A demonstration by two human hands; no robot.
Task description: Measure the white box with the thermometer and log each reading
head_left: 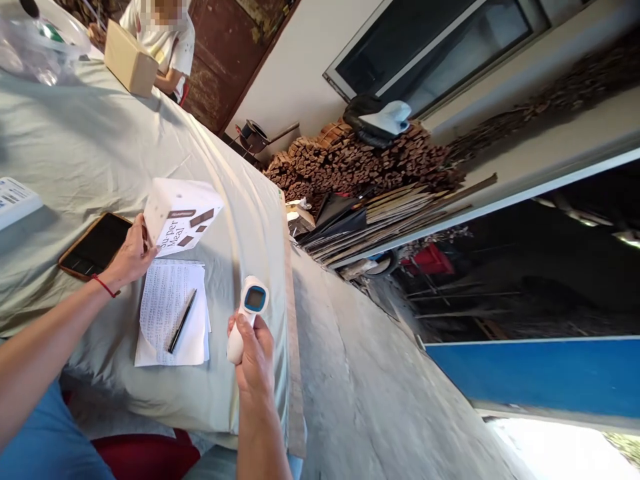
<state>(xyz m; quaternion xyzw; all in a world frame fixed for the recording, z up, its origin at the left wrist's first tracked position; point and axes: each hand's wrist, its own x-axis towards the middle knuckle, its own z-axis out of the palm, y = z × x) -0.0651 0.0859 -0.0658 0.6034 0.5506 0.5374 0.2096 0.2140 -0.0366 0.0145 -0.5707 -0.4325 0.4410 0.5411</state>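
Observation:
My right hand is wrapped round the handle of a white infrared thermometer, whose blue-rimmed screen faces up toward me. A white box printed "Su-per Meal" with brown shapes stands on the cloth, tilted in my view. At its lower left edge my left hand grips it, some fingers hidden behind the box. Just below the box lie sheets of handwritten paper with a black pen across them. A dark-screened tablet or phone in a brown case rests left of my left hand.
A pale cloth covers the table. Another white box sits at the left edge. Farther back are a cardboard box, a clear plastic tub and a person. Stacked firewood lines the wall; a red chair is below.

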